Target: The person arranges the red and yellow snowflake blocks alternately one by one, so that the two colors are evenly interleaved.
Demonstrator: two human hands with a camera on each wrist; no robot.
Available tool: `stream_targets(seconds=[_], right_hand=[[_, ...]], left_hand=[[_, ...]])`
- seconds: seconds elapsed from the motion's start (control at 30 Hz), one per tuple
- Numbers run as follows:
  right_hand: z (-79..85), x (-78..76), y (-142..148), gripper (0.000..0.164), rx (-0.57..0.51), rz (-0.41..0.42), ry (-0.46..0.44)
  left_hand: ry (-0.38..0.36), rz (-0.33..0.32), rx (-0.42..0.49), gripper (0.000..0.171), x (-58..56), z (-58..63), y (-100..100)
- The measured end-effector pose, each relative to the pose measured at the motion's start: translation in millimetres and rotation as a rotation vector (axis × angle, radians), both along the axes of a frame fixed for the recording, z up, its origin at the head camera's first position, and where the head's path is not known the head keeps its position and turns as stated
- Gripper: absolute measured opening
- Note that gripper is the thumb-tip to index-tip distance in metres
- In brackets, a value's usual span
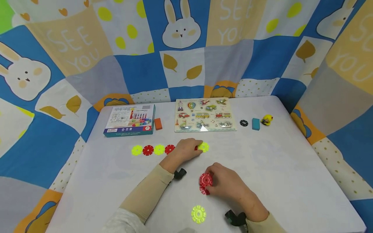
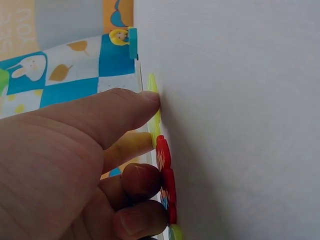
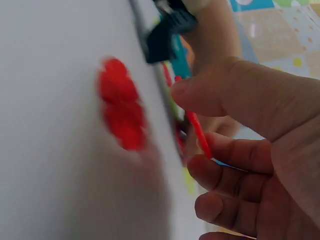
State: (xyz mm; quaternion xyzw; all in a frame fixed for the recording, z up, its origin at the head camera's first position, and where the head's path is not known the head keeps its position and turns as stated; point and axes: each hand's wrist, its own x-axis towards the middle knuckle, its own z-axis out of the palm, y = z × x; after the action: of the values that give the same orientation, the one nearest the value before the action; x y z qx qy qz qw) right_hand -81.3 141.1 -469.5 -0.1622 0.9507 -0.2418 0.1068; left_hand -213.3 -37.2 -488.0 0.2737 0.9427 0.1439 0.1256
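Observation:
Along the table runs a row of notched, flower-shaped plastic discs, yellow-green [image 1: 136, 150] and red [image 1: 148, 150] by turns. My left hand [image 1: 186, 149] is at the row's right end, covering part of it. Its thumb and index finger pinch the yellow-green end disc [image 1: 205, 147], which lies flat against the table; in the left wrist view red discs [image 2: 169, 185] lie by the other fingers. Nearer the body, my right hand [image 1: 228, 183] pinches a red disc [image 3: 200, 135] by its edge, raised off the table. Below it is more red [image 3: 120, 105], blurred in the right wrist view.
One loose yellow-green disc [image 1: 198, 214] lies near the front. Behind the row are a box [image 1: 129, 121], an orange block [image 1: 158, 124] and a wooden picture puzzle board [image 1: 205, 115]. Further right stand a black round chip [image 1: 243, 123], a teal block [image 1: 255, 124] and a yellow duck figure [image 1: 267, 120].

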Motion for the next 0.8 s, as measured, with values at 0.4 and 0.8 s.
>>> stream_targets(seconds=[0.4, 0.8], right_hand=[[14.9, -79.4, 36.6, 0.056, -0.06, -0.254, -0.084], [-15.0, -111.8, 41.9, 0.05, -0.103, -0.272, -0.111]], left_hand=[[0.0, -0.015, -0.007, 0.05, -0.7, -0.3, -0.9], [0.026, -0.043, -0.035, 0.05, -1.9, 1.8, -0.1]])
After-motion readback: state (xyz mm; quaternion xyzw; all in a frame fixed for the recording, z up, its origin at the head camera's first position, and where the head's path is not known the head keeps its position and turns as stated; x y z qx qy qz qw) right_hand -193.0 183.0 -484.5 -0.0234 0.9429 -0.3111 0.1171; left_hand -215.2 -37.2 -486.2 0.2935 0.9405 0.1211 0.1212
